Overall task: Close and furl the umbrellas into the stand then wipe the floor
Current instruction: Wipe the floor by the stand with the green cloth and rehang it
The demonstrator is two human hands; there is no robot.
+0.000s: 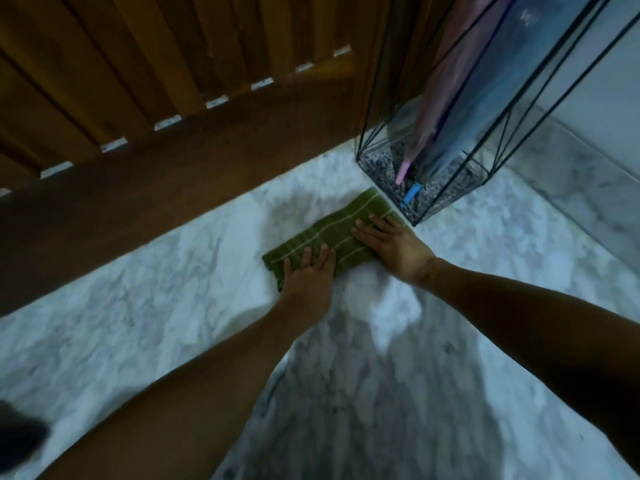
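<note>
A folded green cloth [332,233] with pale stripes lies flat on the white marble floor [138,306], just left of the umbrella stand. My left hand [308,275] presses on its near left end with straight fingers. My right hand [388,239] presses flat on its right end, close to the stand's corner. The black wire stand [481,133] holds a furled pink umbrella [433,109] and a furled blue umbrella [485,98], tips down on its pebbled base.
A brown slatted wooden door [156,81] with a wide bottom rail runs along the far edge of the floor. A white wall [599,91] with a marble skirting stands behind the stand at right. A dark blurred shape [17,434] sits at the bottom left.
</note>
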